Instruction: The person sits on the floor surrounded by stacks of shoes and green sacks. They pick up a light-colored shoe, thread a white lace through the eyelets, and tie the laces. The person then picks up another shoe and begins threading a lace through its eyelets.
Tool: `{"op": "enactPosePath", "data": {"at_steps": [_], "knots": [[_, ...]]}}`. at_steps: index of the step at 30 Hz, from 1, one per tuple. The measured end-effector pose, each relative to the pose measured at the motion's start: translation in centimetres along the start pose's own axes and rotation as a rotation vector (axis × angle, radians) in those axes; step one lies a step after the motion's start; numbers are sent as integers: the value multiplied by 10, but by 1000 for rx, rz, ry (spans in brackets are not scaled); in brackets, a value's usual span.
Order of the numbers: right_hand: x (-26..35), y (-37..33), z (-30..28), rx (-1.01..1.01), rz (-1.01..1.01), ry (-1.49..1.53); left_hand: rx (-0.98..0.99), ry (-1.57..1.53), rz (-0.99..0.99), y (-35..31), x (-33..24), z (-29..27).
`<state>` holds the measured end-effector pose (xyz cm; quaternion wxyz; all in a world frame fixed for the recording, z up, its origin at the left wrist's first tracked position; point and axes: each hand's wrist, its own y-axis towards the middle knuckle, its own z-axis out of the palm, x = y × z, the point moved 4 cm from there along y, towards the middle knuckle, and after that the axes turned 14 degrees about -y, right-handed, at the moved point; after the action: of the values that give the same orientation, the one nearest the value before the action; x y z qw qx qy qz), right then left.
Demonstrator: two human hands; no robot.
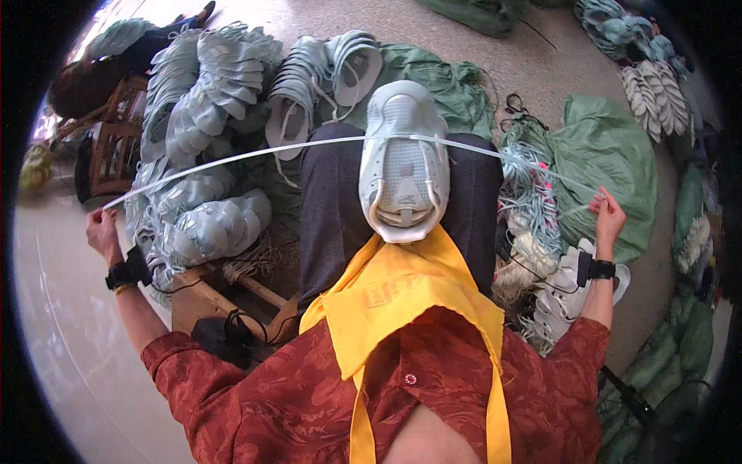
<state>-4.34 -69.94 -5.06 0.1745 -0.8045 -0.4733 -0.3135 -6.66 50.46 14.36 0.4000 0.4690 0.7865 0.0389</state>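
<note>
A pale mint sneaker [404, 185] rests across my thighs with its toe pointing away from me. One long pale shoelace [255, 157] crosses the front of its lacing area and stretches out to both sides. At the far left, my left hand [103, 233] pinches one end of the lace, the arm spread wide. My right hand [609, 214], out to the right above a green sack, has its fingers closed on the other end. How the lace passes through the eyelets is too small to make out.
Nested stacks of mint shoe uppers [216, 100] lie to the left and ahead. Right of my knees is a bundle of pale laces [529, 189] beside a green sack [607, 166]. White shoe parts [564, 301] sit below it. A wooden frame [205, 301] stands near my left side.
</note>
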Motion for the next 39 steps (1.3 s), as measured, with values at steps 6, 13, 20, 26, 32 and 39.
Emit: {"op": "enactPosePath", "data": {"at_steps": [6,13,20,26,32,39], "knots": [[-32,7,-51,-12,47,-58,81,103,-98,-9,16,33],[-64,11,-93,-53,46,-257,173,94,-53,-19,27,50],[-94,14,-131,-36,101,-334,117,169,-49,-4,29,39],[-91,18,-145,-51,81,-308,-13,165,-38,30,26,22],[-44,32,-116,-49,168,-335,-41,251,-26,54,19,-8],[-49,50,-151,-83,56,-326,-82,164,-125,51,40,15]]}}
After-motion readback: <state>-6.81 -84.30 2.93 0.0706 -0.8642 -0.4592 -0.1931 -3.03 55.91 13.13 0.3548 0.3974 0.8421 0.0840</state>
